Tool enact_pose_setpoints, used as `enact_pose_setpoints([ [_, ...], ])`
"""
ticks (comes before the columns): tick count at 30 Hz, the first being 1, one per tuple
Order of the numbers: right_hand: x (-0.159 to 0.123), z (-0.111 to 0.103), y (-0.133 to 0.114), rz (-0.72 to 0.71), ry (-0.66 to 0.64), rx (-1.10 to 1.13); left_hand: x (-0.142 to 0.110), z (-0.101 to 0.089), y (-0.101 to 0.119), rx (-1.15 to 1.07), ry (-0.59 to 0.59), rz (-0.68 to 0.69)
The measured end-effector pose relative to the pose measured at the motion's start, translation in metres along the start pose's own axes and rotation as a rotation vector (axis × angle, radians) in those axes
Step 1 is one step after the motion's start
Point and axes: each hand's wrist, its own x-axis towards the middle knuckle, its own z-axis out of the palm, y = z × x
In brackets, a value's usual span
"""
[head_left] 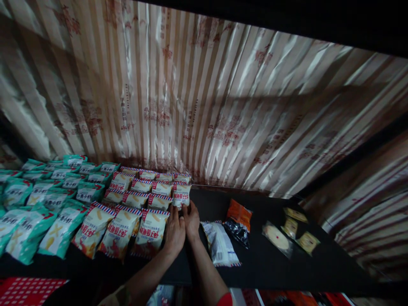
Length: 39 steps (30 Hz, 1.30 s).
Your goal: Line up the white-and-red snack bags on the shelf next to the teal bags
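Observation:
A white snack bag (181, 194) with red lettering and a striped edge stands tilted at the right end of a block of matching bags. My left hand (174, 229) has its fingers on the lower left edge of that bag. Against its lower right edge, my right hand (191, 219) is closed, thumbs almost meeting. The bag's bottom is hidden behind my fingers. Just left of my left hand, a matching bag (150, 231) leans in the front row. Right of my right wrist, a white bag (220, 244) lies with its barcode side up.
Teal snack bags (63, 225) fill the left of the black shelf (264, 272). An orange and black packet (239, 216), a clear-wrapped pale oval item (276, 239) and small yellowish packets (308, 242) lie to the right. Striped sheeting (191, 93) hangs behind.

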Motion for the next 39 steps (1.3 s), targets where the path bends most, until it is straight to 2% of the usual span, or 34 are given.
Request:
enact_pose_setpoints([
  [5,-0.001,-0.002,0.001,-0.01,-0.002,0.036,-0.003,0.002,0.001,0.002,0.034,0.006],
  [10,-0.009,-0.002,0.008,-0.012,0.091,0.008,-0.012,0.002,0.001,-0.014,0.048,0.037],
  [14,-0.018,-0.005,0.01,-0.023,0.069,0.024,-0.022,-0.002,0.003,0.014,0.025,0.043],
  [18,-0.03,-0.011,0.008,-0.007,0.063,0.048,-0.034,-0.011,0.009,0.03,-0.034,-0.003],
  [25,-0.061,-0.026,-0.001,0.008,0.044,0.138,-0.065,-0.033,0.015,-0.003,-0.134,0.028],
  [30,-0.084,-0.032,-0.003,0.032,0.082,0.121,-0.089,-0.041,0.011,-0.048,-0.15,0.022],
  [36,-0.114,-0.035,-0.001,0.077,0.054,0.115,-0.113,-0.055,0.002,-0.056,-0.167,0.056],
  [39,-0.123,-0.042,-0.002,0.039,0.056,0.085,-0.123,-0.06,0.0,-0.082,-0.188,0.083],
])
